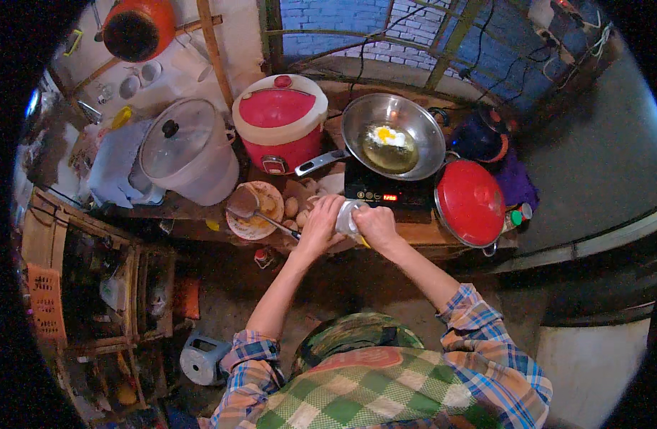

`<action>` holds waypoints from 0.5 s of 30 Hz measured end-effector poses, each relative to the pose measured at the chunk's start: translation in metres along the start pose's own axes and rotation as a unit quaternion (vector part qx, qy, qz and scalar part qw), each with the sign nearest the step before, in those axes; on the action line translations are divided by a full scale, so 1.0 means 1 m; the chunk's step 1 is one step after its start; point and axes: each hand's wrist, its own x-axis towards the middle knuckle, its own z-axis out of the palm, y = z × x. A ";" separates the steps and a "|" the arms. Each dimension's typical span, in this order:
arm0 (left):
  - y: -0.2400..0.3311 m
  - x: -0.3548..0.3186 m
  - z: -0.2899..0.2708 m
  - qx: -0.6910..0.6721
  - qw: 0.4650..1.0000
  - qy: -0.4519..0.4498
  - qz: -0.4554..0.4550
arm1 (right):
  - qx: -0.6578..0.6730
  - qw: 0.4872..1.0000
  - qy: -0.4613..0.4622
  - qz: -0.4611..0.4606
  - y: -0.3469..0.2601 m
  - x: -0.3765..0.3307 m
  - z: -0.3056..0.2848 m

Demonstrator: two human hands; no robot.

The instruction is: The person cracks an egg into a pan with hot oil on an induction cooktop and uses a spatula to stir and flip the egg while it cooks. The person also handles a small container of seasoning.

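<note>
Both of my hands are closed around a small whitish, round container (347, 219) in front of the cooker; its exact kind is unclear. My left hand (321, 222) is on its left side, and my right hand (377, 227) grips it from the right. A bit of yellow shows below the right hand. Just beyond, a steel frying pan (357, 113) stands on a black induction cooker (407, 207) with a lit red display. An egg (387, 136) with white and yolk lies in oil in the pan. Left of my hands, a spatula (244, 202) rests across a patterned plate (251, 233).
Several whole eggs (292, 207) sit beside the plate. A red and white rice cooker (278, 136) and a lidded translucent bucket (200, 164) stand at left. A red lid (471, 204) leans right of the cooker. A stool (201, 360) is on the floor.
</note>
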 end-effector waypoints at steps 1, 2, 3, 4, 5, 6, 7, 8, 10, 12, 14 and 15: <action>0.000 -0.001 0.003 0.003 1.000 -0.004 -0.006 | -0.014 1.000 -0.019 -0.001 0.002 0.000 0.004; -0.001 0.000 0.007 0.005 1.000 -0.008 -0.013 | -0.029 0.999 -0.037 -0.002 0.005 0.000 0.006; -0.003 0.000 0.011 -0.008 1.000 0.002 -0.006 | -0.033 0.999 -0.036 -0.023 0.007 0.000 0.003; -0.005 0.000 0.015 -0.020 1.000 0.012 0.000 | -0.030 0.998 -0.040 -0.028 0.010 0.000 0.004; -0.007 0.001 0.018 -0.033 0.999 0.022 0.006 | -0.027 0.998 -0.043 -0.033 0.014 -0.001 0.007; -0.006 0.003 0.018 -0.043 0.999 0.021 0.002 | -0.025 0.998 -0.046 -0.037 0.018 -0.001 0.007; -0.003 0.005 0.017 -0.053 0.998 0.021 -0.002 | -0.007 0.999 -0.025 -0.032 0.021 -0.001 0.007; -0.002 0.008 0.018 -0.063 0.998 0.021 -0.006 | 0.010 1.000 -0.005 -0.028 0.025 0.000 0.007; -0.005 0.010 0.023 -0.097 0.994 0.028 -0.034 | 0.070 0.997 0.018 -0.022 0.027 0.005 -0.003; -0.009 0.012 0.030 -0.123 0.990 0.037 -0.063 | 0.155 0.987 0.024 -0.017 0.030 0.011 -0.020; -0.017 0.013 0.036 -0.141 0.984 0.051 -0.095 | 0.208 0.977 0.046 -0.003 0.040 0.024 -0.033; -0.020 0.013 0.041 -0.115 0.986 0.067 -0.098 | 0.210 0.976 0.060 0.006 0.055 0.031 -0.041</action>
